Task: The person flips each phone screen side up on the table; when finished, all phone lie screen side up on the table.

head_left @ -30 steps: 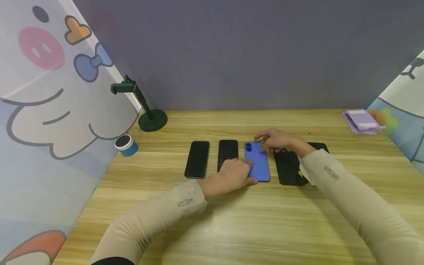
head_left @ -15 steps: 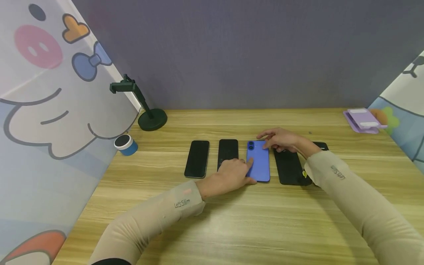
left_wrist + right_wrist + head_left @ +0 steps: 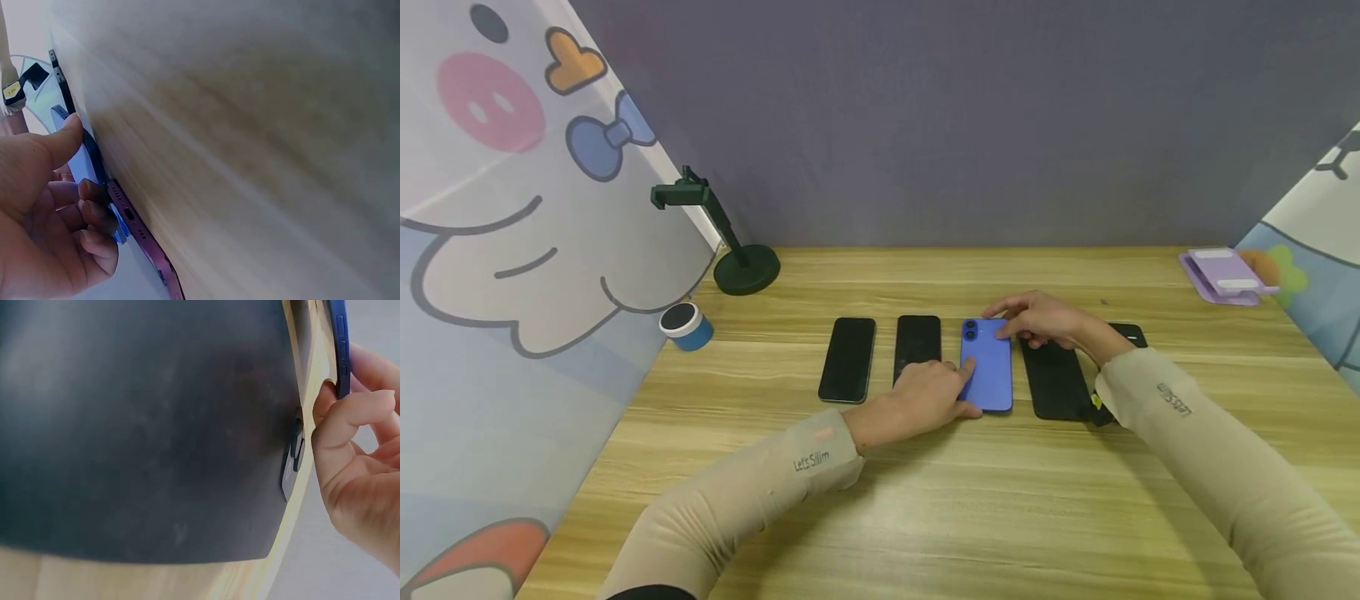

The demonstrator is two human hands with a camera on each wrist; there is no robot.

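A blue smartphone (image 3: 988, 371) lies back up on the wooden table, its two camera lenses at the far left corner. My left hand (image 3: 925, 396) holds its near left part, thumb at the near edge and index finger on the back; the left wrist view shows the other fingers curled by its side. At the far right corner, my right hand (image 3: 1041, 321) pinches the phone, whose edge (image 3: 342, 350) sits between thumb and fingers in the right wrist view. A black smartphone (image 3: 1054, 387) lies just right of it, partly under my right hand.
Two dark smartphones lie to the left, one (image 3: 847, 360) uncovered and one (image 3: 917, 337) partly behind my left hand. A dark green phone stand (image 3: 747, 268) and a blue-white jar (image 3: 687, 329) stand at the left. A folded purple stand (image 3: 1227, 277) lies far right.
The blue smartphone has shifted slightly right and turned straighter, mostly in the first half second. My right hand has moved a little right with it; my left hand has barely moved.
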